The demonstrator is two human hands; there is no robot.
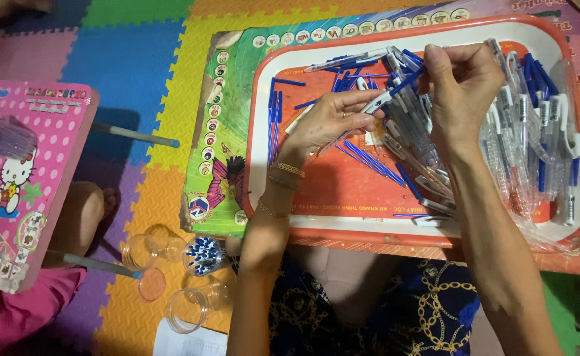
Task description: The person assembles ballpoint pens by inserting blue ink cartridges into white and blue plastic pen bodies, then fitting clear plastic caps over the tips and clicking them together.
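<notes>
- While I watch from afar, my left hand [329, 118] pinches a clear plastic pen barrel [377, 103] over the red-rimmed tray [395, 232].
- My right hand [461, 82] grips a thin blue ink refill [405, 82], touching that barrel's end.
- Clear pens [533, 118] lie heaped just right.

The tray [273, 72] is orange-red with a white inner border; the refills [369, 160] on it are blue; the pen barrels [533, 132] are clear with white clips and blue tips; the low counter [227, 125] under the tray is printed in green with a butterfly figure; the floor mat [132, 66] is a patchwork of blue, yellow, green, orange, pink and purple tiles; the small board [46, 132] at left is pink with white polka dots and a white cartoon cat; the lap fabric [435, 310] is dark navy with a gold chain pattern; the small clear cup [202, 255] holds blue caps.
</notes>
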